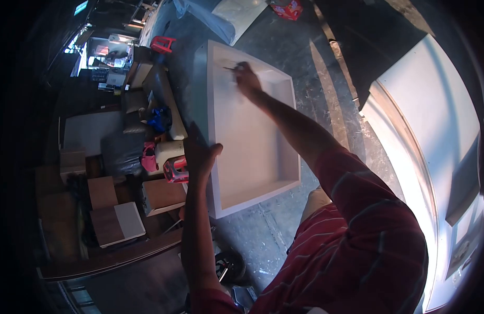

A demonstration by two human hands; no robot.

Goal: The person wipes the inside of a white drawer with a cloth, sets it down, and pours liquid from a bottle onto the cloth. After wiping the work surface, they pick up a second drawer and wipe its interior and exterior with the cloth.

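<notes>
A pale, shallow open wooden box [252,136] stands in front of me, its hollow side facing me. My left hand [204,157] grips its left wall, with the thumb over the rim and the other fingers hidden along the outer side. Inside the box, near its upper end, is my right hand [247,81], closed and somewhat blurred. A thin dark piece [229,68] sticks out from its fingers to the left; its kind cannot be made out.
A large white panel [425,99] stands at the right. To the left are cardboard boxes [119,222], a sofa [160,89] and a red-and-grey object [175,170]. A red stool [162,44] and a red carton [287,9] lie farther off.
</notes>
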